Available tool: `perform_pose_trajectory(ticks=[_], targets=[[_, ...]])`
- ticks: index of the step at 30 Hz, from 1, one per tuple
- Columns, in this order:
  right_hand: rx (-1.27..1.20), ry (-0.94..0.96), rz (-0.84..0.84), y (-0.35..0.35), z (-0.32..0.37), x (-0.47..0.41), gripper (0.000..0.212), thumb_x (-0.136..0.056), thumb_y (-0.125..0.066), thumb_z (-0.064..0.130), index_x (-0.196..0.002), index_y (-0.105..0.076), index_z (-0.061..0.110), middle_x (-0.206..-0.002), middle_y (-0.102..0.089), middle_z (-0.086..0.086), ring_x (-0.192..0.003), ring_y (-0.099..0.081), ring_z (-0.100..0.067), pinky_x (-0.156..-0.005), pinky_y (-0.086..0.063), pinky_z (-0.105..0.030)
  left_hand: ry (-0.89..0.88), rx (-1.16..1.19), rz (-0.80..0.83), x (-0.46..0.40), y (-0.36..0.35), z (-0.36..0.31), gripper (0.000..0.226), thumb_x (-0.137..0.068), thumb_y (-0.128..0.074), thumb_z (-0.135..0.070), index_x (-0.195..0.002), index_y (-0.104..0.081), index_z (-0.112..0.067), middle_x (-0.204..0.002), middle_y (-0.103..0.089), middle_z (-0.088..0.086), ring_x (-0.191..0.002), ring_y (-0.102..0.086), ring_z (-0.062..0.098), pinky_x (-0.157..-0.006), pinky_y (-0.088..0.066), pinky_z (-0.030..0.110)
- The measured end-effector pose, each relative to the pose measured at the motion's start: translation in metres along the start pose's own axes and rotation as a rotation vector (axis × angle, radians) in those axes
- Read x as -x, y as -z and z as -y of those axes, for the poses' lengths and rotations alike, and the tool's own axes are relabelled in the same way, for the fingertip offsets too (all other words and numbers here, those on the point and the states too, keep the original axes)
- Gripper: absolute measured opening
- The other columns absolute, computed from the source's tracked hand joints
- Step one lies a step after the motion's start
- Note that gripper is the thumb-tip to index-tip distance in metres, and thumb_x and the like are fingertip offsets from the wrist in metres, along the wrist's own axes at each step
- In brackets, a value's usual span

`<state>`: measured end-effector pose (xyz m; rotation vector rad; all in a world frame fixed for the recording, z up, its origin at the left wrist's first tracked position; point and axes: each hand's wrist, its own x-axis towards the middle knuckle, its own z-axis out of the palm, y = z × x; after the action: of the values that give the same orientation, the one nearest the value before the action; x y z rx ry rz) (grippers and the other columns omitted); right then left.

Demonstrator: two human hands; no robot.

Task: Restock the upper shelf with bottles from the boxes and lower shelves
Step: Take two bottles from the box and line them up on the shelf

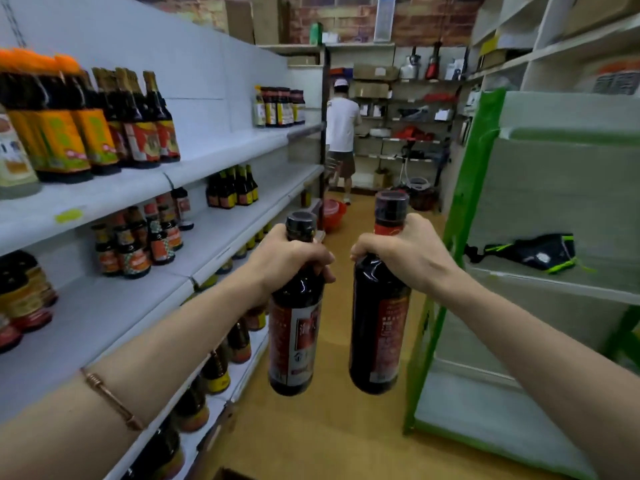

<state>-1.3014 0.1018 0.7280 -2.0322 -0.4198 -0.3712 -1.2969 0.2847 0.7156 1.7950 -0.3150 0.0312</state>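
Observation:
I carry two dark sauce bottles with red and white labels out in front of me over the aisle floor. My left hand (289, 259) grips the neck of the left bottle (294, 334). My right hand (401, 254) grips the neck of the right bottle (379, 327). Both bottles hang upright with their caps on. The upper shelf (214, 152) on the left holds bottles with orange caps and dark bottles at its near end, a small cluster at its far end, and a bare stretch between them.
Lower shelves (104, 317) on the left carry several groups of sauce bottles. A green-framed rack (460, 206) stands on the right with a dark bag (540, 252) on it. A person in a white shirt (341, 133) stands at the aisle's far end beside a red bucket (334, 211).

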Motion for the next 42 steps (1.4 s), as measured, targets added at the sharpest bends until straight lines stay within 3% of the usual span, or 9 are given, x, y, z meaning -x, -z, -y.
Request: perform_pose_trajectory(ticks=[2, 5, 11, 17, 21, 25, 35, 39, 42], targets=[[-0.008, 0.007, -0.001, 0.005, -0.014, -0.032, 0.035, -0.073, -0.073, 0.023, -0.074, -0.063, -0.011, -0.076, -0.069, -0.021, -0.066, -0.061, -0.034, -0.064, -0.053, -0.044, 0.001, -0.008, -0.027, -0.032, -0.003, 0.001, 0.037, -0.074, -0.067, -0.002, -0.041, -0.055, -0.012, -0.068, -0.066, 0.024, -0.056, -0.066, 0.021, -0.061, -0.052, 0.026], [-0.013, 0.006, 0.029, 0.008, -0.041, -0.085, 0.038, -0.068, -0.072, 0.029, -0.072, -0.065, -0.008, -0.074, -0.069, -0.018, -0.061, -0.06, -0.023, -0.065, -0.053, -0.043, -0.005, -0.002, -0.071, -0.078, -0.004, 0.001, 0.034, -0.08, -0.059, 0.007, -0.049, -0.05, -0.002, -0.073, -0.061, 0.029, -0.049, -0.063, 0.018, -0.055, -0.05, 0.02], [-0.052, 0.042, 0.086, 0.0, -0.086, -0.183, 0.035, -0.073, -0.072, 0.026, -0.07, -0.064, -0.008, -0.074, -0.07, -0.018, -0.061, -0.06, -0.022, -0.064, -0.049, -0.037, -0.023, 0.024, -0.11, -0.18, 0.015, 0.025, 0.039, -0.077, -0.061, 0.005, -0.041, -0.056, -0.008, -0.058, -0.067, 0.015, -0.056, -0.064, 0.024, -0.067, -0.053, 0.028], [-0.042, 0.088, 0.099, -0.015, -0.134, -0.306, 0.045, -0.063, -0.069, 0.035, -0.078, -0.067, -0.007, -0.079, -0.071, -0.019, -0.079, -0.067, -0.037, -0.077, -0.055, -0.052, -0.048, 0.03, -0.121, -0.308, 0.044, 0.057, 0.024, -0.062, -0.066, -0.009, -0.041, -0.054, -0.009, -0.054, -0.064, 0.013, -0.058, -0.066, 0.026, -0.073, -0.053, 0.034], [-0.004, 0.13, 0.089, -0.02, -0.157, -0.39, 0.033, -0.071, -0.072, 0.03, -0.076, -0.07, -0.003, -0.075, -0.072, -0.011, -0.077, -0.068, -0.03, -0.076, -0.055, -0.042, -0.062, -0.007, -0.117, -0.393, 0.068, 0.063, 0.027, -0.066, -0.068, -0.007, -0.043, -0.055, -0.008, -0.061, -0.067, 0.017, -0.06, -0.066, 0.024, -0.074, -0.053, 0.034], [-0.039, 0.15, 0.116, -0.037, -0.17, -0.467, 0.018, -0.077, -0.07, 0.021, -0.07, -0.072, 0.004, -0.068, -0.073, -0.002, -0.069, -0.069, -0.018, -0.071, -0.053, -0.035, -0.047, -0.052, -0.191, -0.46, 0.099, 0.068, 0.033, -0.078, -0.063, -0.002, -0.047, -0.056, -0.007, -0.065, -0.07, 0.014, -0.062, -0.066, 0.022, -0.076, -0.051, 0.032], [-0.218, 0.268, 0.327, -0.114, -0.208, -0.659, 0.019, -0.079, -0.069, 0.019, -0.07, -0.071, 0.003, -0.065, -0.072, 0.001, -0.059, -0.065, -0.006, -0.061, -0.048, -0.019, 0.023, -0.08, -0.377, -0.595, 0.186, 0.1, 0.035, -0.077, -0.06, 0.0, -0.043, -0.055, -0.009, -0.06, -0.067, 0.016, -0.058, -0.065, 0.025, -0.065, -0.051, 0.027], [-0.264, 0.347, 0.373, -0.136, -0.21, -0.745, 0.022, -0.077, -0.07, 0.019, -0.075, -0.073, -0.003, -0.068, -0.073, -0.003, -0.065, -0.066, -0.015, -0.069, -0.051, -0.031, 0.028, -0.125, -0.491, -0.658, 0.216, 0.09, 0.032, -0.078, -0.059, 0.0, -0.047, -0.053, -0.006, -0.062, -0.068, 0.016, -0.057, -0.064, 0.024, -0.06, -0.052, 0.023], [-0.289, 0.394, 0.435, -0.15, -0.209, -0.803, 0.021, -0.077, -0.069, 0.021, -0.074, -0.073, 0.001, -0.068, -0.074, 0.0, -0.063, -0.065, -0.011, -0.067, -0.05, -0.028, 0.013, -0.143, -0.59, -0.698, 0.238, 0.08, 0.035, -0.078, -0.059, -0.001, -0.045, -0.053, -0.008, -0.063, -0.068, 0.017, -0.058, -0.064, 0.024, -0.06, -0.053, 0.022]])
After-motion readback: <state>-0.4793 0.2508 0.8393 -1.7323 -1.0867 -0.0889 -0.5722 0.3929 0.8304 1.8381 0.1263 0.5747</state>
